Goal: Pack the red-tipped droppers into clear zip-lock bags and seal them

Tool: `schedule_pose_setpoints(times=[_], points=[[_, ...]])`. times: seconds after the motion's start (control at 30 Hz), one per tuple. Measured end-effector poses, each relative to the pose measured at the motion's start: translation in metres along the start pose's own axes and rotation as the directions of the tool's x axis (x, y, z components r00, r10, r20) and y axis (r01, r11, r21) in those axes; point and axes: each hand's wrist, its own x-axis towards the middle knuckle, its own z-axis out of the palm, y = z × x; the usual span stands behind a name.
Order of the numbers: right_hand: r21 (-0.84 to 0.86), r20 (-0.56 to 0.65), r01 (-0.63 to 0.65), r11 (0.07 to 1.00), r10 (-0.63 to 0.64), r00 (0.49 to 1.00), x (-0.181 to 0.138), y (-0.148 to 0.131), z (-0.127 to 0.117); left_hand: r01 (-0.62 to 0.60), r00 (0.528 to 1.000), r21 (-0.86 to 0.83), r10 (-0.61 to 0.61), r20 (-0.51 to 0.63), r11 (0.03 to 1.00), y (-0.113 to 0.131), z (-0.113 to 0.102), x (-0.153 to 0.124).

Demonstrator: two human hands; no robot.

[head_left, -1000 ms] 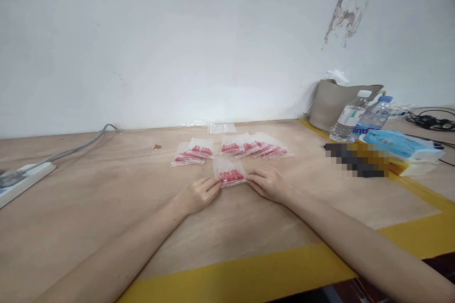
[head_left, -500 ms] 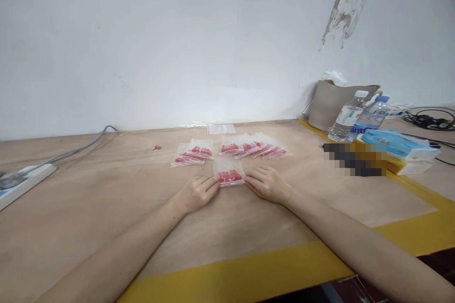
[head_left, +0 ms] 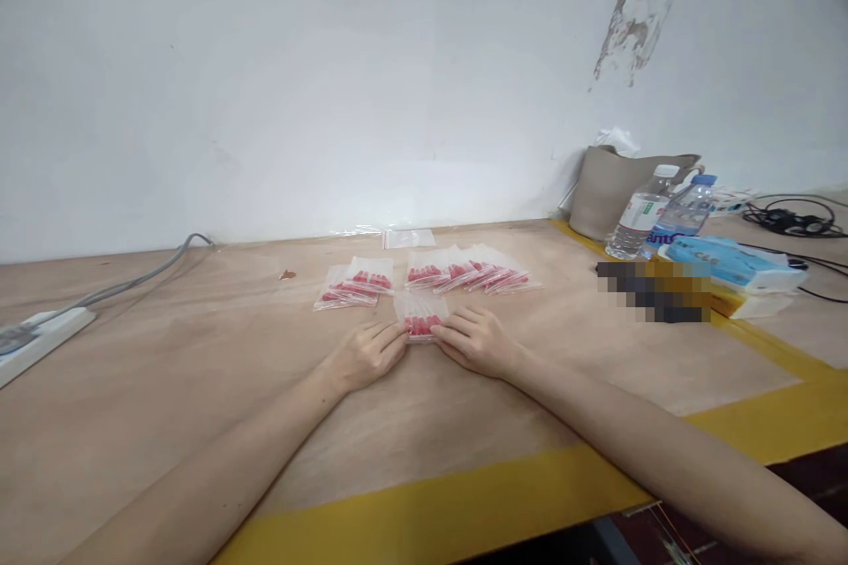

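Note:
A small clear zip bag (head_left: pixel 419 324) with several red pieces inside lies flat on the wooden table between my hands. My left hand (head_left: pixel 374 356) has its fingers closed on the bag's near left corner. On the other side, my right hand (head_left: pixel 478 342) rests its closed fingertips on the near right part, covering that edge. Just beyond, two overlapping groups of similar filled bags lie on the table, a left group (head_left: pixel 358 282) and a larger right group (head_left: pixel 470 269). A flat clear bag (head_left: pixel 409 238) lies by the wall.
Two plastic bottles (head_left: pixel 641 216), a grey-brown bin (head_left: pixel 606 194) and a blue tissue pack (head_left: pixel 735 260) stand at the right. Black cables (head_left: pixel 791 216) lie behind them. A white power strip (head_left: pixel 49 340) sits at the left. Yellow tape (head_left: pixel 430 516) lines the table's front edge.
My right hand has slid left along the near edge of the bag, so its fingertips now cover more of it. The left hand keeps its place at the left corner.

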Motion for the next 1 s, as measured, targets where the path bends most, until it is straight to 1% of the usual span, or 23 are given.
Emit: schedule_pose_setpoints(times=[0.1, 0.23, 0.33, 0.5, 0.63, 0.73, 0.83, 1.0], points=[[-0.044, -0.005, 0.017, 0.999, -0.017, 1.000, 0.013, -0.010, 0.008, -0.005, 1.000, -0.016, 0.004, -0.013, 1.000, 0.001, -0.001, 0.002], [-0.105, -0.045, 0.040, 0.994, -0.045, 0.998, 0.023, -0.018, 0.014, -0.014, 1.000, -0.035, 0.013, -0.026, 0.999, 0.000, -0.002, 0.000], [-0.134, -0.047, 0.065, 0.989, -0.072, 0.996, 0.026, -0.019, 0.014, -0.018, 1.000, -0.047, 0.017, -0.025, 0.999, 0.000, -0.001, -0.002], [-0.130, -0.022, 0.060, 0.990, -0.063, 0.998, 0.027, -0.018, 0.016, -0.004, 1.000, -0.072, 0.003, -0.016, 0.997, -0.001, 0.000, -0.001], [-0.135, -0.016, 0.079, 0.988, -0.082, 0.996, 0.026, -0.016, 0.018, 0.002, 1.000, -0.038, -0.003, -0.026, 0.999, -0.001, -0.001, 0.003], [-0.171, 0.003, 0.115, 0.978, -0.116, 0.993, 0.025, -0.015, 0.014, 0.005, 1.000, -0.017, -0.005, -0.022, 1.000, 0.000, -0.003, 0.005], [-0.183, 0.040, 0.152, 0.971, -0.147, 0.988, 0.021, -0.011, 0.007, 0.018, 1.000, -0.031, -0.018, -0.006, 0.999, 0.002, -0.006, 0.007], [-0.208, 0.094, 0.156, 0.966, -0.140, 0.986, 0.010, -0.001, -0.005, 0.059, 0.998, -0.056, -0.059, 0.012, 0.997, 0.002, -0.009, 0.004]])
